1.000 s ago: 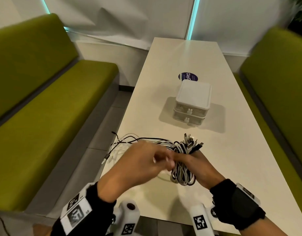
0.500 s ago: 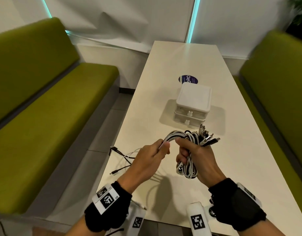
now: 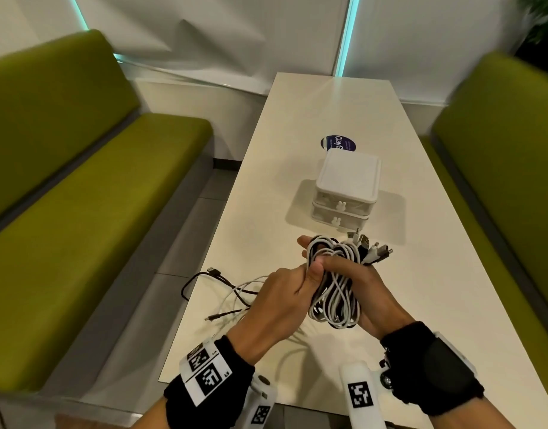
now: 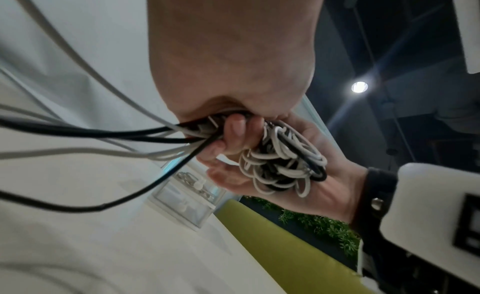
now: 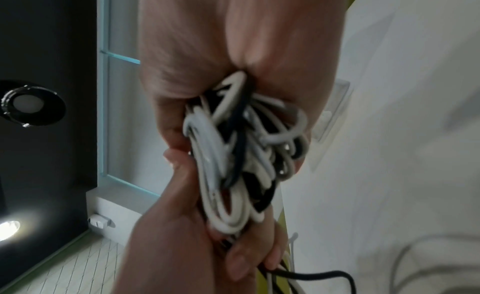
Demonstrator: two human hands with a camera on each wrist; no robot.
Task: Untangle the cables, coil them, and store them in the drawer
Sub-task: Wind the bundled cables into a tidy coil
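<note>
White-and-black cable bundle (image 3: 334, 286) — both hands' fingers curled round it; one two-drawer box (image 3: 345, 188) beyond.

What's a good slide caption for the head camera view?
Both hands, left hand and right hand, grip a black-and-white cable bundle above the white table, near the closed white two-drawer box.

Both bare hands emerge from thick black fabric wrist wraps (image 3: 433, 374). White plastic camera housings (image 3: 361, 394) printed with black-and-white square tag markers (image 3: 209, 374) sit at the cuffs' 6 o'clock side; a metal stud (image 4: 376, 202) fastens one strap.
</note>
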